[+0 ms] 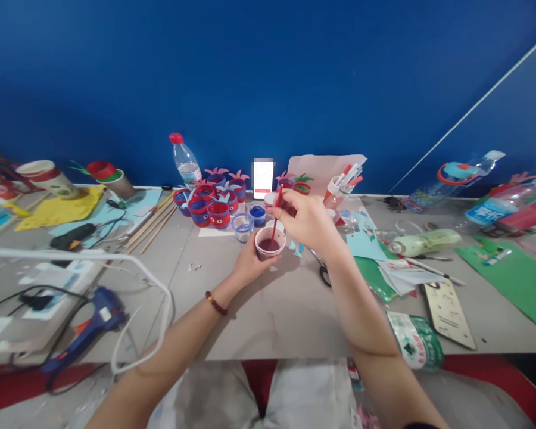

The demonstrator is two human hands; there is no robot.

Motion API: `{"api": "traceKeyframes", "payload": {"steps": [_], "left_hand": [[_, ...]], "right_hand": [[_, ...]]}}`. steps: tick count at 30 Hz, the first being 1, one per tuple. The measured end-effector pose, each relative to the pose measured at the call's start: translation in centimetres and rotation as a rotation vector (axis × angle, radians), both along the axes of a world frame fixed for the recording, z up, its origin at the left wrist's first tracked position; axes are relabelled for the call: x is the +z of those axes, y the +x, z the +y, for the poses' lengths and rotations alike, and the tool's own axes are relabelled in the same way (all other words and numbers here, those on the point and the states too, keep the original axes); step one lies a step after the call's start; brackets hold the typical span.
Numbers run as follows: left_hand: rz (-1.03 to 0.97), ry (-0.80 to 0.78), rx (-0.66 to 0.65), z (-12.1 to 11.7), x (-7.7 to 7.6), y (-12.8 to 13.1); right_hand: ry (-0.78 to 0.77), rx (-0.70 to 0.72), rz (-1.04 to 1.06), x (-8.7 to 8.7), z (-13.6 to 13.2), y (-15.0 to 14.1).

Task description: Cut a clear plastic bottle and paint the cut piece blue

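My left hand is wrapped round a small paper cup with dark reddish liquid in it. My right hand pinches a thin red paintbrush upright, its lower end down in the cup; the tip is hidden in the liquid. Just behind the cup stand a clear cup with a blue rim and a small pot of blue paint. Several red and blue painted cups, some with googly eyes and leaf-like paper tops, are grouped to the left.
A phone leans upright against the blue wall. A water bottle stands behind the painted cups. At left lie wooden sticks and a blue glue gun with a white cable. Scissors, paper scraps and bottles lie to the right.
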State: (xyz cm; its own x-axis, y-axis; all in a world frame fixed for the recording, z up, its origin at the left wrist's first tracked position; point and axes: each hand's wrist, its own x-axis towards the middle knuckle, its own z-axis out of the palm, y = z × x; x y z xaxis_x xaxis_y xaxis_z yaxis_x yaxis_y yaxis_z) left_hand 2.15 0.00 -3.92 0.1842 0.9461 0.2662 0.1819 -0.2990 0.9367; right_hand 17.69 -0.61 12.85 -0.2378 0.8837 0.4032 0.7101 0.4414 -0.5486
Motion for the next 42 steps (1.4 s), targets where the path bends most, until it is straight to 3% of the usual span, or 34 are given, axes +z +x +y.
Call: {"api": "traceKeyframes", "payload": {"steps": [9,28,38,42], "left_hand": [[-0.009,0.004,-0.015,-0.2,0.4,0.1],[0.014,0.008,0.009,-0.1,0.3,0.1],[0.003,0.002,-0.001,0.0,0.1,0.2],[-0.009,0.0,-0.003,-0.1,0.2,0.1]], "right_hand": [[0.021,-0.036,0.144,-1.1,1.4,0.5],[0.031,-0.109,-0.127,-0.6,0.9,-0.6],[0.038,0.013,-0.171,-0.1,-0.4,-0.7],[0.004,-0.002,-0.158,-0.1,-0.4,-0.9]]}}
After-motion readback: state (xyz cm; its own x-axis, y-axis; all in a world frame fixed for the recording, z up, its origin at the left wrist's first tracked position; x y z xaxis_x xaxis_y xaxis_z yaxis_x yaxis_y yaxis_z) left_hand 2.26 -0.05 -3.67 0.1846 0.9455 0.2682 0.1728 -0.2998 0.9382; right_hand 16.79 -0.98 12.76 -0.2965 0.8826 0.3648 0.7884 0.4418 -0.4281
